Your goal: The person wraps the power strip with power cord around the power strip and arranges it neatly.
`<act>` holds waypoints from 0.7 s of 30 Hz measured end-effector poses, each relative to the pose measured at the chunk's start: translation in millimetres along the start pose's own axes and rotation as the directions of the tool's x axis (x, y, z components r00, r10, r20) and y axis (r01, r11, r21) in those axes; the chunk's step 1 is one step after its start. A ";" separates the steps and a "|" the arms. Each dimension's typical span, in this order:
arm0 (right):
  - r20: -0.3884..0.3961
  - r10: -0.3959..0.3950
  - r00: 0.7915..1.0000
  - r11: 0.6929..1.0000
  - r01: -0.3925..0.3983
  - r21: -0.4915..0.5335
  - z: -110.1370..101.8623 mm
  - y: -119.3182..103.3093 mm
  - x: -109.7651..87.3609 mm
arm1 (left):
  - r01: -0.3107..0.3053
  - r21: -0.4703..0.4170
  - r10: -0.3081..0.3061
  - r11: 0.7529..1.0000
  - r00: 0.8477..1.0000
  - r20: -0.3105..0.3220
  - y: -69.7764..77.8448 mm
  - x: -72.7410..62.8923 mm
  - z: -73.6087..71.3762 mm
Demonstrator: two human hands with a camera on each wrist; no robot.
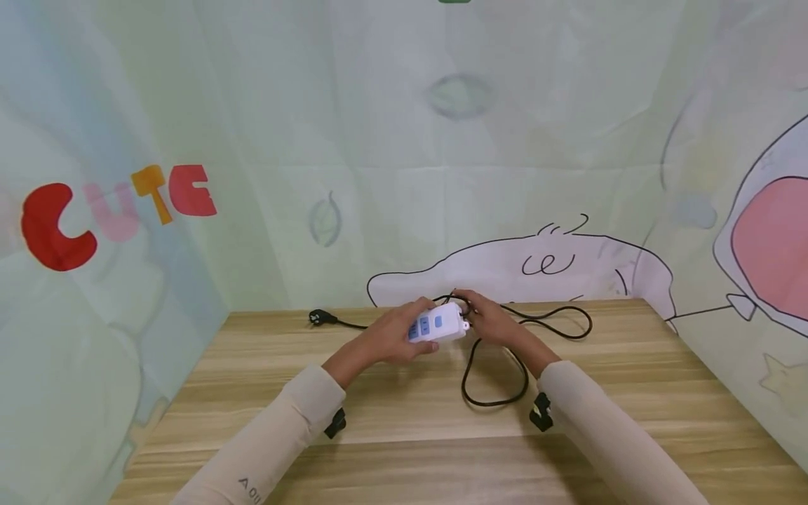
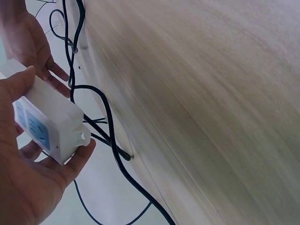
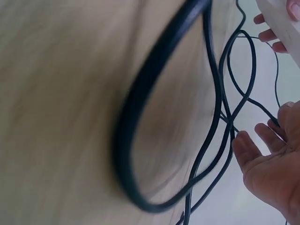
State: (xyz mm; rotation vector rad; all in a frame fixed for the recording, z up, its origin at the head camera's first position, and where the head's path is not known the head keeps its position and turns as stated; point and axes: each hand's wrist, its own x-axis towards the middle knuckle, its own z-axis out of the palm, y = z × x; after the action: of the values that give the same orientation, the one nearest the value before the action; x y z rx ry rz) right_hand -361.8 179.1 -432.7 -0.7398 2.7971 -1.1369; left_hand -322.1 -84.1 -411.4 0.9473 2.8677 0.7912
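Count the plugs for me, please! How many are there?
1. The black plug lies near the back edge of the wooden table, left of the left hand, which holds the white power strip. Others could be hidden.

1. The left hand [image 1: 398, 335] grips a white power strip [image 1: 448, 322] with blue socket panels above the worktop [image 1: 391, 456].
2. The right hand [image 1: 495, 322] is just beside the strip's right end, near the black cord [image 1: 495, 404].
3. The cord loops across the worktop on the right; its black plug [image 1: 323, 318] lies left of the left hand.
4. Beige sleeves [image 1: 271, 435] cover both forearms.
5. A printed backdrop [image 1: 284, 105] behind reads "CUTE" at left.
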 end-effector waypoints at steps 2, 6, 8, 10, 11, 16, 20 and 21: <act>-0.022 0.026 0.999 0.997 -0.024 0.079 -0.2 -1.0 3.2 | 0.008 -0.032 -0.009 0.999 1.000 -0.013 0.3 0.3 -0.2; -0.012 0.076 0.997 0.956 -0.069 0.285 -1.1 -7.4 7.1 | 0.016 -0.087 -0.020 0.996 0.999 -0.044 1.0 0.8 -1.0; 0.001 0.106 0.994 0.935 -0.100 0.340 -0.9 -11.1 7.8 | 0.021 -0.097 -0.025 0.995 0.998 -0.050 2.0 1.1 -0.9; -0.001 0.126 0.992 0.936 -0.118 0.331 0.8 -13.3 9.0 | 0.023 -0.098 -0.028 0.995 0.998 -0.051 3.0 1.2 -0.9; -0.009 0.132 0.991 0.943 -0.123 0.309 2.0 -13.9 9.4 | 0.023 -0.100 -0.028 0.995 0.998 -0.050 3.7 1.3 -0.9; -0.043 0.132 0.990 0.970 -0.121 0.210 9.1 -8.9 12.5 | 0.027 -0.115 -0.033 0.993 0.998 -0.055 5.4 0.9 -0.7; -0.082 0.110 0.991 0.982 -0.096 0.164 20.0 21.8 26.6 | 0.033 -0.161 -0.046 0.986 0.996 -0.081 5.1 0.9 -1.8; -0.090 0.100 0.991 0.982 -0.084 0.166 23.1 31.1 31.8 | 0.032 -0.173 -0.048 0.984 0.995 -0.089 5.1 1.1 -2.4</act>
State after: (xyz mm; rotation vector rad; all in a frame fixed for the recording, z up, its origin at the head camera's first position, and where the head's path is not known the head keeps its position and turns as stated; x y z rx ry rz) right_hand -398.2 169.4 -465.7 -0.5483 2.7400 -1.3988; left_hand -320.6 -81.1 -406.7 0.8521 2.8257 1.0856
